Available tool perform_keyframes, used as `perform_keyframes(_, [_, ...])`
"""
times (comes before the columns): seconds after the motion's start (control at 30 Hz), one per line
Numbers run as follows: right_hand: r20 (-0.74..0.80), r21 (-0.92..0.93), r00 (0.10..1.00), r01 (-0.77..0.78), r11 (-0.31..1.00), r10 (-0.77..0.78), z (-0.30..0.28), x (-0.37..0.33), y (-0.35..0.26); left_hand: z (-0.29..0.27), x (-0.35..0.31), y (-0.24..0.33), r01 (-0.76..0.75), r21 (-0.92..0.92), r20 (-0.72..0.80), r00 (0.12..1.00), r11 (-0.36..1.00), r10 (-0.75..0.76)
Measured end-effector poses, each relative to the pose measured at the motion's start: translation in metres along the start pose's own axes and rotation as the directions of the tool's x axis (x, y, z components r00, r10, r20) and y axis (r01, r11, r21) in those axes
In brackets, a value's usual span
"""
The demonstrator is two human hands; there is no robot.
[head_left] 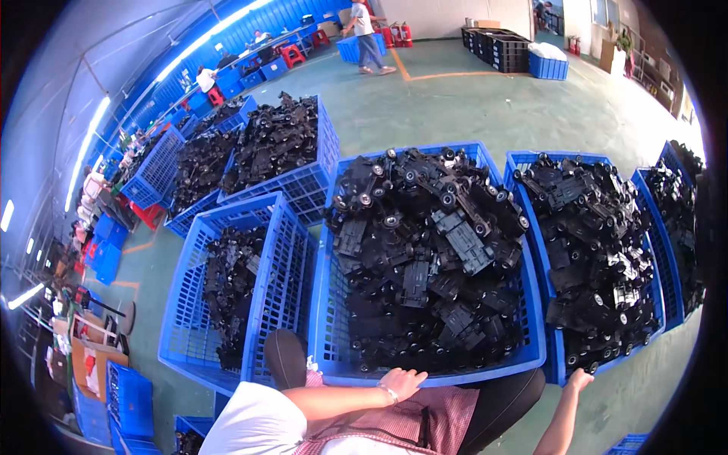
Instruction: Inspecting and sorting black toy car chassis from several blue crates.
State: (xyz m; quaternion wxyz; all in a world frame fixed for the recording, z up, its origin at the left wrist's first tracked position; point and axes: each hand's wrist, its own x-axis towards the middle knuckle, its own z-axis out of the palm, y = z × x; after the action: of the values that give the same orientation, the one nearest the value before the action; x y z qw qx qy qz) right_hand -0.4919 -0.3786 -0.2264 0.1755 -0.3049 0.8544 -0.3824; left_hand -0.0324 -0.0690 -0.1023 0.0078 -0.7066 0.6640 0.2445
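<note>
In front of me stands a large blue plastic crate (428,375) heaped with black toy car chassis (413,282), many with small wheels. My left hand (403,384), a bracelet at its wrist, lies on the crate's near rim with its fingers stretched out and nothing in them. To the right, my right hand (581,379) is closed at the near corner of a second blue crate (535,284), seemingly on its rim; the fingertips are partly hidden. That crate is filled with similar black chassis (595,250), some with silvery parts.
Left of the middle crate is a partly filled blue crate (262,303). More full crates (330,136) stand behind it, and another (660,227) at far right. A person (365,38) walks in the background. Stacked black crates (504,51) stand by the far wall.
</note>
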Motion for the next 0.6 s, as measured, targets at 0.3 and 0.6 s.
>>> perform_keyframes(0.3, [-0.009, 0.019, 0.986, 0.167, 0.986, -0.167, -0.007, 0.028, 0.01, -0.011, 0.015, -0.004, -0.045, -0.028, -0.001, 0.999, 0.999, 0.045])
perform_keyframes(0.6, [0.121, -0.093, 0.992, 0.033, 0.995, -0.022, -0.037, -0.016, -0.062, 0.003, -0.004, 0.001, 0.009, 0.1, -0.058, 0.998, 0.995, -0.003])
